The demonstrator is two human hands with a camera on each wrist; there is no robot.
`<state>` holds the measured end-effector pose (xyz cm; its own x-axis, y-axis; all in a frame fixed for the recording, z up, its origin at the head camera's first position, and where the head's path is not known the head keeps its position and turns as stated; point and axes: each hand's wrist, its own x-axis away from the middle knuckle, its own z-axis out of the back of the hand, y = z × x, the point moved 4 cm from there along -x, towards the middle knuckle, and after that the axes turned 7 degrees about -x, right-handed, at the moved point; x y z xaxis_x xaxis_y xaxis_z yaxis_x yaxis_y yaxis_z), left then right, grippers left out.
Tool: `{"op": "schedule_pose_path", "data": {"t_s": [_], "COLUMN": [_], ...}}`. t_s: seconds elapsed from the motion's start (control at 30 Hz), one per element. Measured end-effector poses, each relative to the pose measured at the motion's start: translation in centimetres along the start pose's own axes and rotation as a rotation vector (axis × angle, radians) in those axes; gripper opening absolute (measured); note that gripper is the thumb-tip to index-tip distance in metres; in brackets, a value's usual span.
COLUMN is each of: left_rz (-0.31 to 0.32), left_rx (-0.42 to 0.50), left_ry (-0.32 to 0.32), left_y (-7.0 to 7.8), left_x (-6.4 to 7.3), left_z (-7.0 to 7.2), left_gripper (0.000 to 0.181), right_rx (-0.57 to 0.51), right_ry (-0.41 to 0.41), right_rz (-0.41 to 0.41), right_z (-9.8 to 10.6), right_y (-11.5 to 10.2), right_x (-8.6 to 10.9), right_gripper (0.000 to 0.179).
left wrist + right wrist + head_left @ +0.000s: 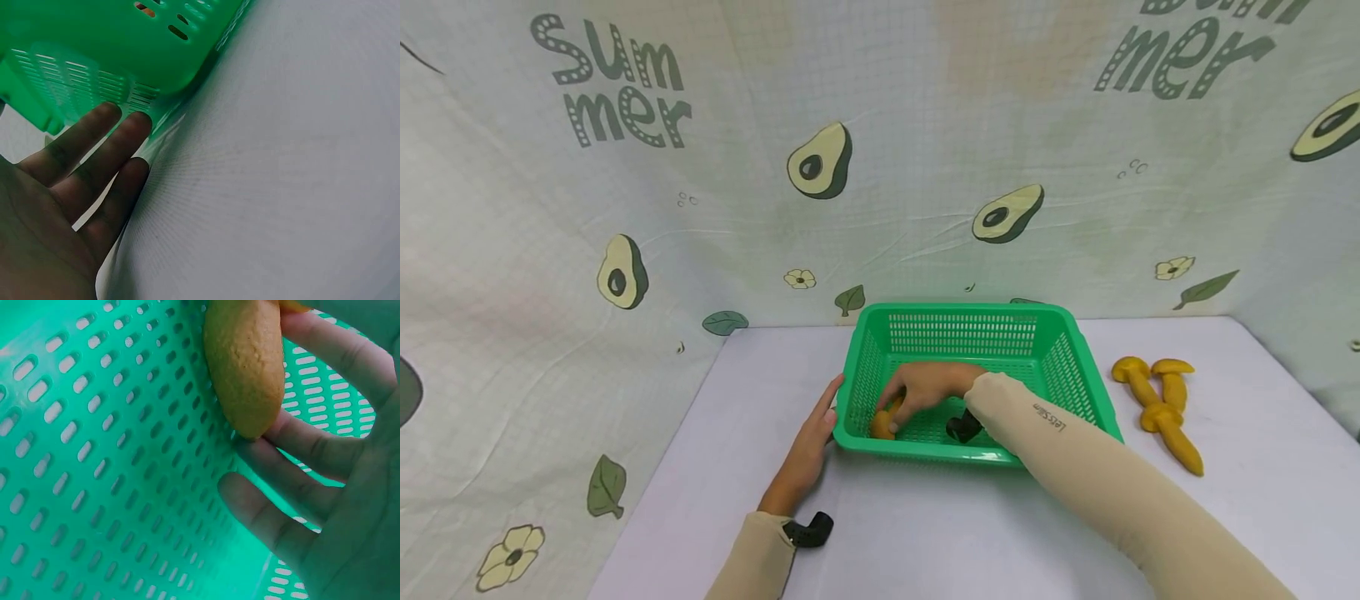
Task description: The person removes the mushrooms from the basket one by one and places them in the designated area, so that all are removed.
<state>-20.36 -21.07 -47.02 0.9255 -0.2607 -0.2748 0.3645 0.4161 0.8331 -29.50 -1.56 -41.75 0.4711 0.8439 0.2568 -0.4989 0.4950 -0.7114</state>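
A green plastic basket with slotted walls stands on the table. Inside its near left corner, my right hand holds a yellow-brown mushroom between thumb and fingers. The right wrist view shows the mushroom's thick stem close to the slotted wall, with fingertips along one side of it; its cap is mostly out of that view. My left hand is at the basket's left end, fingers extended. In the left wrist view, its fingertips reach the outside of the green wall, low near the tabletop.
Three more yellow mushrooms lie close together on the table to the right of the basket. The white tabletop ends at a hanging cloth printed with avocados behind it. My right forearm crosses the basket's front rim.
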Motion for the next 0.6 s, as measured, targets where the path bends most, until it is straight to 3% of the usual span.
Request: {"op": "schedule_pose_path", "data": {"t_s": [0.17,0.43,0.6], "left_rz": [-0.001,0.035,0.024], "left_rx": [-0.007,0.002,0.005], "left_ry": [0.003,0.003,0.014], "left_y": [-0.3,-0.7,-0.4], "left_x": [-0.1,0.2,0.1], "left_z": [0.0,-0.5,-0.3], "left_gripper": [0.051,0.05,0.049], "right_rx": [-0.038,-0.153,-0.186], "right_ry": [0.019,0.053,0.08], "right_rz": [-0.021,0.026,0.032], "right_z": [0.5,1.8,2.6], "right_y": [0.9,0.8,0.5], "right_x": [0.0,1.1,1.8], "right_gripper": [0.035,0.034,0.036]}}
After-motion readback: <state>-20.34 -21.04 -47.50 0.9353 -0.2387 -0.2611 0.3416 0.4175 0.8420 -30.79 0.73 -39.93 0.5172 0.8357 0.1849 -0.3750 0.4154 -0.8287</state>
